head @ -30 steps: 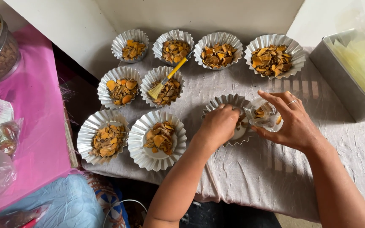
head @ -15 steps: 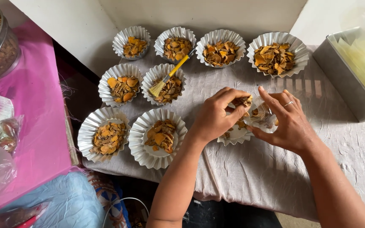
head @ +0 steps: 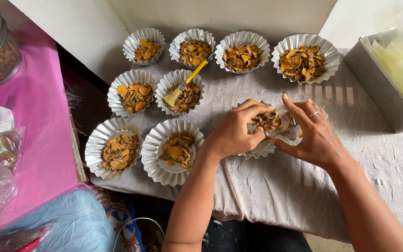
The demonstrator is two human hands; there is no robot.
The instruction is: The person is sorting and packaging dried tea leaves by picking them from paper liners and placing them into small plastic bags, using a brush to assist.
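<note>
Pinching brittle dried orange chips at frame centre, left hand closed around them, right hand gripping a small clear bag over a fluted foil cup — light, crumbly, likely best held loosely — bag thin, slippery, steadied at its mouth.

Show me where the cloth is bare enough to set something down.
Bare grey cloth lies in front of the hands, between the near fluted tray and the right forearm; also right of them, below the metal box. The trays at left stand crowded.
</note>
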